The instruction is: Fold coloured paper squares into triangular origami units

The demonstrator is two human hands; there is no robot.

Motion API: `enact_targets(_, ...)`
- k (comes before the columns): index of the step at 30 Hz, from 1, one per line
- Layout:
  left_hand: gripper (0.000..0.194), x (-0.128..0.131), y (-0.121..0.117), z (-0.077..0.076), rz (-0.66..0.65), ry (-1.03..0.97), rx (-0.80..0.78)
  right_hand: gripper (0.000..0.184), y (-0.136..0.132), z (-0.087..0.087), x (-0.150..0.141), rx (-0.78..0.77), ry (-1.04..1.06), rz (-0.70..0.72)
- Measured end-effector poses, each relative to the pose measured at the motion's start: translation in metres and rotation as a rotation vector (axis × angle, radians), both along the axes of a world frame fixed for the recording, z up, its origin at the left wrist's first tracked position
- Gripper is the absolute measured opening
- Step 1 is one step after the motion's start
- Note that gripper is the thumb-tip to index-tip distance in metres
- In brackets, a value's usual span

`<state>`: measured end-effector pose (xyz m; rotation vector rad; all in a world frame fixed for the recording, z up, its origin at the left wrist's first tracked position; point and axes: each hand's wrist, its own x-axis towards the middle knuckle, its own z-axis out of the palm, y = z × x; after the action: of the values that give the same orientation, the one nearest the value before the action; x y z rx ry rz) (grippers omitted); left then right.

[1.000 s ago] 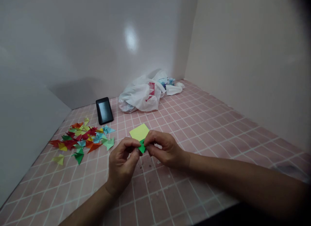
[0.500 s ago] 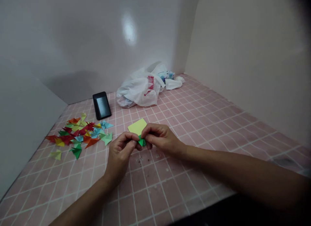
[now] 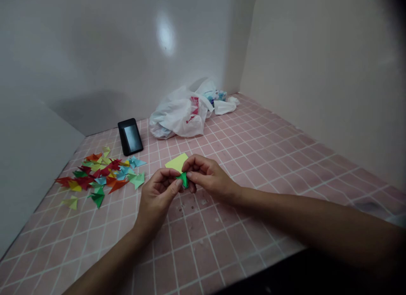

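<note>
while we look down from the head camera, our left hand [image 3: 155, 204] and right hand [image 3: 209, 176] pinch together on a small green folded paper [image 3: 183, 180], held above the tiles, with a yellow paper square [image 3: 176, 162] just behind it. a loose pinch could let the paper slip or tear its crease. the pink grid-tiled surface [image 3: 203, 252] carries scattered coloured paper triangles [image 3: 98, 178], a black tablet [image 3: 130, 136] and a white plastic bag [image 3: 177, 116], between white walls [image 3: 95, 45].
</note>
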<state>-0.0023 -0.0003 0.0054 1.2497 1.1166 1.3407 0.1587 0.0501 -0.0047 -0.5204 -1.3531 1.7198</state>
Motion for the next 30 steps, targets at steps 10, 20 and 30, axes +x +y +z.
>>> enact_targets(10,0.014,0.0029,-0.0016,0.0013,0.057,0.151,0.083,0.015,0.0001,-0.0009,-0.0004,-0.027,-0.013,0.039)
enact_targets(20,0.019,-0.0006,-0.0058,-0.0056,0.188,0.311,0.305,0.013,-0.0028,0.0032,0.0014,-0.045,0.009,0.035)
enact_targets(30,0.017,0.0027,-0.0071,-0.0032,0.185,0.252,0.287,0.012,-0.0052,0.0067,0.0014,0.149,-0.070,-0.068)
